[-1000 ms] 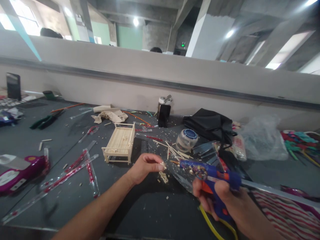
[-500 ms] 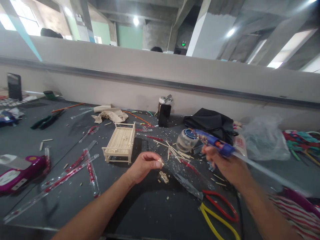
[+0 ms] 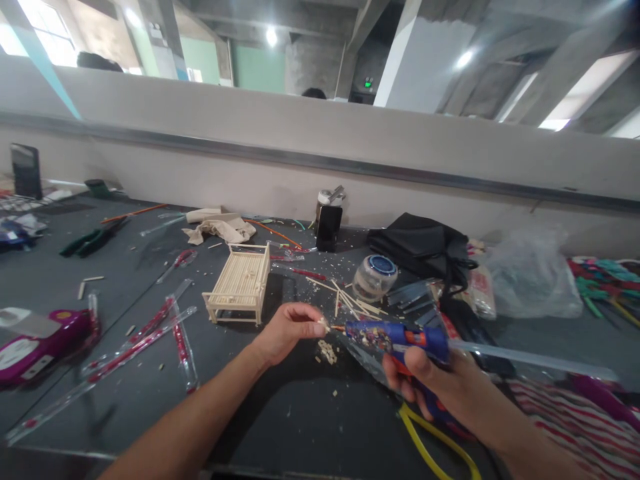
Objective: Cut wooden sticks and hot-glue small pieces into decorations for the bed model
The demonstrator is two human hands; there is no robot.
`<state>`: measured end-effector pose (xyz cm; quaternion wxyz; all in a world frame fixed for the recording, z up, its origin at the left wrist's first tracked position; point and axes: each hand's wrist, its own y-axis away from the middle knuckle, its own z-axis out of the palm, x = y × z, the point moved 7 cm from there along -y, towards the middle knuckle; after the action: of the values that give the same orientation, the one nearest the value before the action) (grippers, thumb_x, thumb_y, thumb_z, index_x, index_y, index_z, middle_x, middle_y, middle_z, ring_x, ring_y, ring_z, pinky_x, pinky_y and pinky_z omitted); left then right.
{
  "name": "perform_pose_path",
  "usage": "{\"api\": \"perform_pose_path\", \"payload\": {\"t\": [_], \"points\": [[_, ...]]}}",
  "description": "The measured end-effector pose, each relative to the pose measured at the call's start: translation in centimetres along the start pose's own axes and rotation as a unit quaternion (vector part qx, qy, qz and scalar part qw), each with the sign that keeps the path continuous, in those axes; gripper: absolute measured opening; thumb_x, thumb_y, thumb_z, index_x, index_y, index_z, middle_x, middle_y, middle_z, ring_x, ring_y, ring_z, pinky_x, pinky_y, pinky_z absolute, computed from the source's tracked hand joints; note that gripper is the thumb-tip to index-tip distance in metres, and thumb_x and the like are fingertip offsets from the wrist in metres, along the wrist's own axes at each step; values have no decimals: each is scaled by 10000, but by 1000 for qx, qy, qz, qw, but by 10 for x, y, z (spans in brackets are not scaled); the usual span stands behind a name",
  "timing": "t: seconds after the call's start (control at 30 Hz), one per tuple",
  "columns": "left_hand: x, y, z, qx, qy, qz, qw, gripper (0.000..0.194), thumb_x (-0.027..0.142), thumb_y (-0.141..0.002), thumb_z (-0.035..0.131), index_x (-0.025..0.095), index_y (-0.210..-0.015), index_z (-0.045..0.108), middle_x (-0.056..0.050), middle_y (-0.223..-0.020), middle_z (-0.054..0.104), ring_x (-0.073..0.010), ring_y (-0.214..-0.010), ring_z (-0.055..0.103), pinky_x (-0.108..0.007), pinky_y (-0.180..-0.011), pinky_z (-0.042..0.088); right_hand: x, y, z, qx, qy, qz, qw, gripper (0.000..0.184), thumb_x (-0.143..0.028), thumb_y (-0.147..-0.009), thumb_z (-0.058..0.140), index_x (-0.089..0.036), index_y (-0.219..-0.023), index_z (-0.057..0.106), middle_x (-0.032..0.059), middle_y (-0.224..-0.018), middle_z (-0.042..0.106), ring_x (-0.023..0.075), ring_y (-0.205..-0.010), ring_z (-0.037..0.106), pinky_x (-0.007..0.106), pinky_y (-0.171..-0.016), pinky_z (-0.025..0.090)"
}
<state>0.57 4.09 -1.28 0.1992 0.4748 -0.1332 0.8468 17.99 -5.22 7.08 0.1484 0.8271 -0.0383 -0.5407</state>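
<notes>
My left hand (image 3: 289, 331) pinches a tiny pale wooden piece (image 3: 324, 325) between thumb and fingertips, just above the dark table. My right hand (image 3: 440, 390) grips a blue glue gun (image 3: 395, 335) with a clear glue stick trailing to the right; its orange nozzle points left and almost touches the small piece. A small pile of wood bits (image 3: 327, 351) lies right below. A miniature wooden bed frame (image 3: 239, 283) stands upright on the table a little behind and to the left of my left hand.
Loose thin sticks (image 3: 350, 303) and a round clear jar (image 3: 374, 277) lie behind the glue gun. A black bag (image 3: 425, 247), a crumpled plastic bag (image 3: 530, 277), clear red-filled tubes (image 3: 150, 333), a pink object (image 3: 37, 340) and yellow-handled pliers (image 3: 435, 440) surround the work spot.
My right hand has swung the glue gun down from the jar back to the small piece. My left hand has stayed in place.
</notes>
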Motion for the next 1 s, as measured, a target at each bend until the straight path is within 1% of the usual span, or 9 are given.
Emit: {"api": "perform_pose_path", "payload": {"t": [0.07, 0.17, 0.37, 0.7, 1.0], "points": [[0, 0, 0, -2, -3, -2, 1000, 218, 250, -518, 893, 150, -628, 733, -4, -641, 681, -100, -623, 568, -243, -651, 413, 2, -1, 1, -2, 13, 10, 1000, 694, -832, -701, 488, -151, -677, 616, 16, -597, 540, 102, -517, 476, 225, -466, 393], [-1, 0, 1, -4, -9, -6, 1000, 217, 250, -522, 891, 148, -635, 736, -7, -645, 683, -99, -626, 569, -241, -650, 413, 4, -2, 2, -1, 15, 20, 1000, 688, -829, -699, 497, -150, -687, 607, 21, -618, 549, 104, -533, 484, 221, -471, 382], [-1, 0, 1, -13, -15, -5, 1000, 207, 245, -538, 883, 142, -640, 736, -16, -651, 683, -104, -641, 569, -243, -658, 419, 2, -4, 3, -2, 23, 16, 1000, 684, -827, -702, 496, -151, -653, 584, 28, -620, 554, 103, -539, 480, 217, -466, 376], [-2, 1, 1, -13, -17, -10, 1000, 203, 240, -540, 882, 141, -640, 736, -14, -648, 678, -97, -627, 559, -234, -641, 414, 1, -4, 3, 1, 34, 11, 999, 689, -835, -701, 486, -154, -639, 572, 25, -615, 560, 95, -525, 473, 223, -465, 390], [-3, 0, 1, -16, -16, -12, 1000, 204, 236, -536, 883, 142, -641, 737, -14, -657, 678, -99, -635, 561, -234, -641, 413, 9, -6, 2, -3, 39, 33, 999, 688, -840, -696, 483, -158, -655, 562, 8, -600, 529, 90, -501, 443, 234, -468, 357]]}}
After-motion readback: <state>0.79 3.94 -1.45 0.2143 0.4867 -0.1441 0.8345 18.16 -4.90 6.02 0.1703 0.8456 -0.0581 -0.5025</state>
